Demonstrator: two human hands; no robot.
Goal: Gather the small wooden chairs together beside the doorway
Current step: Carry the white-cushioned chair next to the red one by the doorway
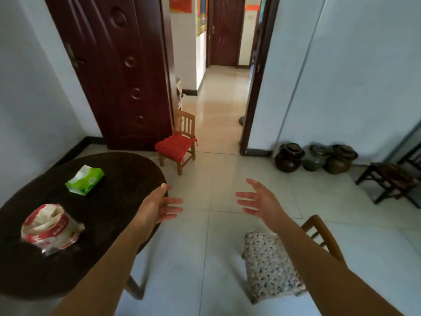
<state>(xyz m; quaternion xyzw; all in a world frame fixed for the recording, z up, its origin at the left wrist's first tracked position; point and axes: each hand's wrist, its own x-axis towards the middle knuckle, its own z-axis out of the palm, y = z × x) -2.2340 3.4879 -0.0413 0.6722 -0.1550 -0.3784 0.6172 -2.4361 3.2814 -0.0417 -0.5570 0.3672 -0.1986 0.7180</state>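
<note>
Wooden and small, the red-cushioned chair (178,142) stands at my 12 o'clock, just beside the open doorway (218,99), close against the foot of the dark red door (118,71) at its 9 o'clock side. I hold both arms out over the pale tiled floor (216,179), palms turned toward each other. My left hand (159,206) has its fingers (174,209) spread wide and grips nothing; it hovers at the 3 o'clock edge of the round dark worktop (109,215). My right hand (257,201) is equally spread, its fingers (245,202) loose and empty. The red chair sits well apart from both hands, at 12 o'clock from the gap between them. A second small wooden chair (319,233), carrying a speckled crocheted cushion (268,263), lies at my 5 o'clock, under my right forearm, which crosses over it in my view. On the worktop rest a green tissue pack (85,180) and a red-and-white bag (51,226). Three lidded dark jars (315,157) line the wall at 2 o'clock, with a dark stool (389,179) farther toward 3 o'clock.
</note>
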